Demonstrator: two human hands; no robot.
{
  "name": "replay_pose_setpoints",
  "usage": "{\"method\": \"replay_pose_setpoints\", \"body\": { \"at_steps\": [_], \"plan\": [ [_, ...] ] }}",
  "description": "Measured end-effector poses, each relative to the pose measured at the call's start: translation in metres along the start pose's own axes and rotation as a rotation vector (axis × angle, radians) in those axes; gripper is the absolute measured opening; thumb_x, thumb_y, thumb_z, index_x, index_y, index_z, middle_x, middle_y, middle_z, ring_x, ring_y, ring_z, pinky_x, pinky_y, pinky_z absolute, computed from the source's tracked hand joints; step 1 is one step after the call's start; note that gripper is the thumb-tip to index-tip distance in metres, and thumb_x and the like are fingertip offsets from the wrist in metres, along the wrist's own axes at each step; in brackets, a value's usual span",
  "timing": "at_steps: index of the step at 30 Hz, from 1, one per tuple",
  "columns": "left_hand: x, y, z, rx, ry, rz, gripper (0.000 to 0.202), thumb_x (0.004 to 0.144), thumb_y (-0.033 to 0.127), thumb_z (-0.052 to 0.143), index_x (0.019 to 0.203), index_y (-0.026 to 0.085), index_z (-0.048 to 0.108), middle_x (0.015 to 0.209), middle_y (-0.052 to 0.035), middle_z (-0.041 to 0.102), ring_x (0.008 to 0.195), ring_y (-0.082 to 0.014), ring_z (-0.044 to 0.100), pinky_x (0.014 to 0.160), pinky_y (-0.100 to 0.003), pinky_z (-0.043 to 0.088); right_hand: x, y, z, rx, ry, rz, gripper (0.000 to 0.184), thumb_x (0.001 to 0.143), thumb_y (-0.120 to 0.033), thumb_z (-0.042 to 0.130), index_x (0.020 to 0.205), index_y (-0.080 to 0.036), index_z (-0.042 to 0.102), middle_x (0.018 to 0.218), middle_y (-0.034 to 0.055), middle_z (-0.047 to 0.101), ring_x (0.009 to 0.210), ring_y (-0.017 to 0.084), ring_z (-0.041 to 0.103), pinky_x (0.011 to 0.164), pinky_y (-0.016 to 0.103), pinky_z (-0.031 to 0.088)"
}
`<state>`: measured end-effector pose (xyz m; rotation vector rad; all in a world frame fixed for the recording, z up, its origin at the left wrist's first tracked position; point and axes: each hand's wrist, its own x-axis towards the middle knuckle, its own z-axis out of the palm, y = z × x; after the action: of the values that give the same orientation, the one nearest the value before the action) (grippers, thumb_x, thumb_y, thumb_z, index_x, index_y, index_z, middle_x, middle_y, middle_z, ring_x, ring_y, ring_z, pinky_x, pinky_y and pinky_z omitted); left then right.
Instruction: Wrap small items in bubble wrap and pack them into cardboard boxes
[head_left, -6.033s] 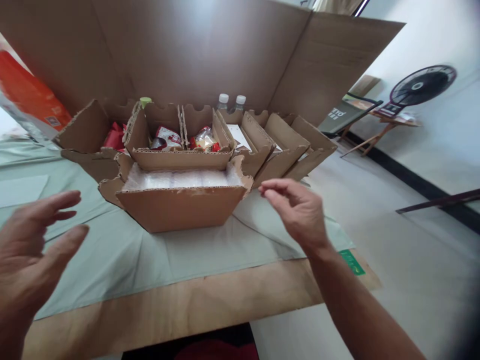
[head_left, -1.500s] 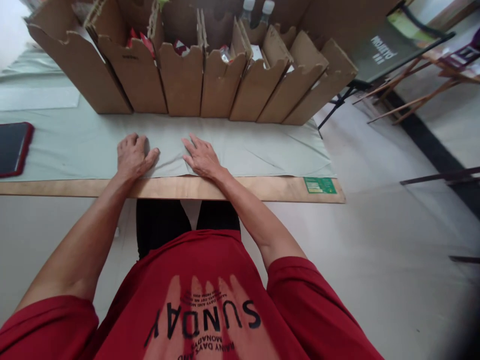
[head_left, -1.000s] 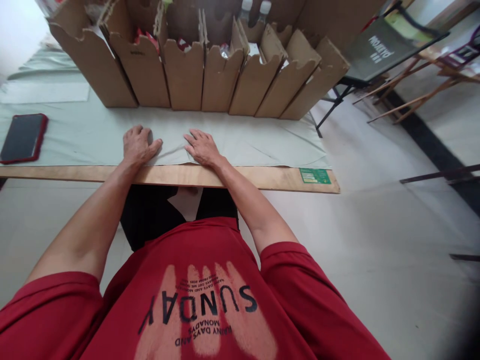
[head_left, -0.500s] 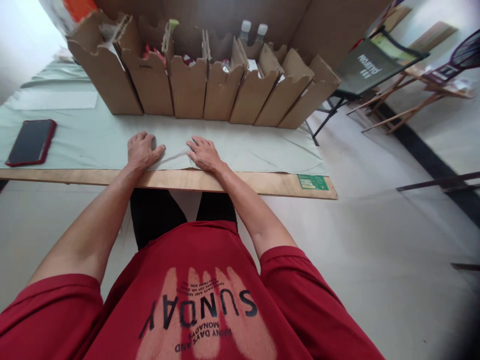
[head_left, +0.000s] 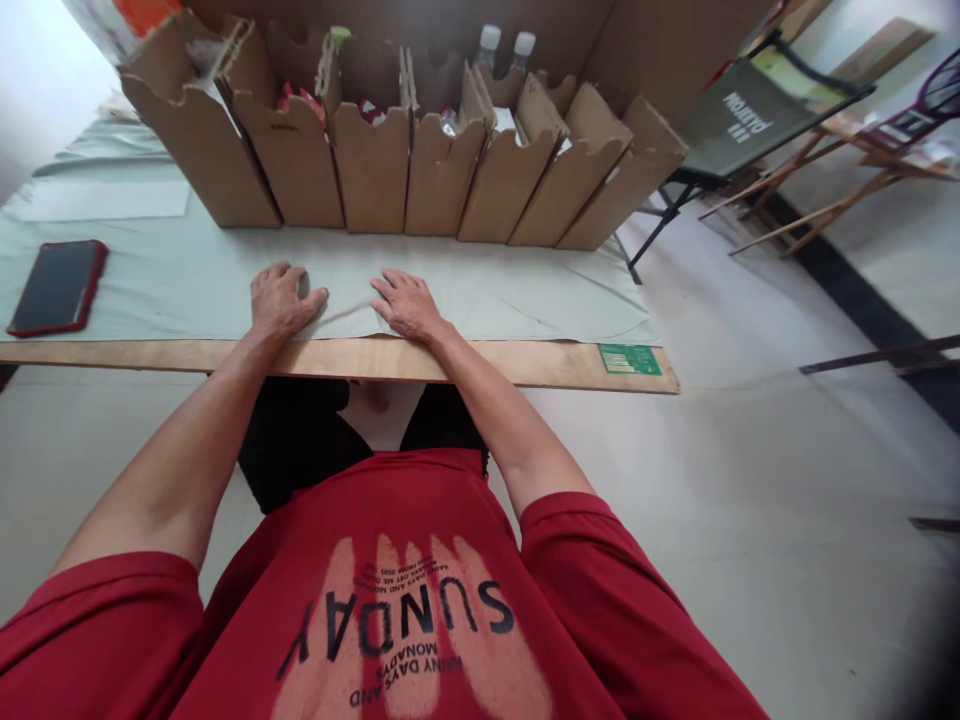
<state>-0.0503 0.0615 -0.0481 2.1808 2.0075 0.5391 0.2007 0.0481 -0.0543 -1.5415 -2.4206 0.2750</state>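
Observation:
My left hand (head_left: 281, 300) rests on the pale green cloth (head_left: 480, 300) near the front of the table, thumb spread away from the fingers. A dark patch shows between its thumb and fingers, probably shadow. To its right, my right hand (head_left: 406, 303) lies palm down on the same cloth with its fingers apart. Neither hand shows anything held. A crease in the cloth runs between them. Both wrists cross the bare wooden front edge (head_left: 360, 358) of the table.
Behind my hands stands a row of several cardboard holders (head_left: 375, 185) with packets and capped bottles (head_left: 487, 45) in or behind them. A tablet (head_left: 58, 287) in a red case lies at the left. On the right are a folding chair (head_left: 739, 120) and a wooden stand (head_left: 832, 170).
Both hands stay on the cloth in nearly the same place. My legs under the table have shifted apart, and the view has moved slightly.

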Motion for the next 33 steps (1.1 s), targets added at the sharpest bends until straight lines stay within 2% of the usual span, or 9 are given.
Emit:
{"method": "replay_pose_setpoints", "body": {
  "at_steps": [11, 20, 29, 33],
  "plan": [
    [-0.002, 0.004, 0.000, 0.023, 0.013, -0.010, 0.057, 0.088, 0.053, 0.053, 0.130, 0.016, 0.067, 0.151, -0.0197, 0.056, 0.142, -0.0402, 0.048, 0.123, -0.054, 0.031, -0.003, -0.004, -0.005, 0.009, -0.016, 0.020, 0.051, 0.109, -0.037, 0.049, 0.156, -0.020, 0.052, 0.170, 0.0149, 0.041, 0.159, 0.031, 0.034, 0.128, 0.053, 0.026],
    [-0.004, 0.007, 0.000, -0.002, 0.032, 0.037, 0.051, 0.087, 0.050, 0.053, 0.122, 0.017, 0.069, 0.144, -0.0213, 0.061, 0.138, -0.0422, 0.052, 0.118, -0.056, 0.038, -0.008, -0.008, -0.012, -0.052, -0.021, 0.031, 0.049, 0.109, -0.039, 0.051, 0.155, -0.020, 0.054, 0.169, 0.0147, 0.044, 0.158, 0.029, 0.037, 0.127, 0.048, 0.030],
    [-0.009, 0.009, -0.004, -0.032, 0.011, 0.086, 0.064, 0.086, 0.061, 0.043, 0.127, 0.019, 0.068, 0.144, -0.0218, 0.060, 0.139, -0.0457, 0.052, 0.117, -0.061, 0.039, -0.013, -0.006, -0.012, -0.087, 0.032, 0.027, 0.046, 0.108, -0.045, 0.052, 0.150, -0.025, 0.057, 0.167, 0.0121, 0.048, 0.155, 0.025, 0.041, 0.126, 0.043, 0.034],
    [-0.010, 0.015, -0.006, -0.052, 0.011, 0.099, 0.070, 0.082, 0.065, 0.041, 0.130, 0.023, 0.069, 0.144, -0.0205, 0.061, 0.138, -0.0494, 0.053, 0.116, -0.065, 0.040, -0.019, -0.011, -0.008, -0.094, 0.069, 0.038, 0.044, 0.107, -0.047, 0.053, 0.147, -0.029, 0.059, 0.164, 0.0097, 0.051, 0.153, 0.025, 0.044, 0.124, 0.044, 0.037]
  ]
}}
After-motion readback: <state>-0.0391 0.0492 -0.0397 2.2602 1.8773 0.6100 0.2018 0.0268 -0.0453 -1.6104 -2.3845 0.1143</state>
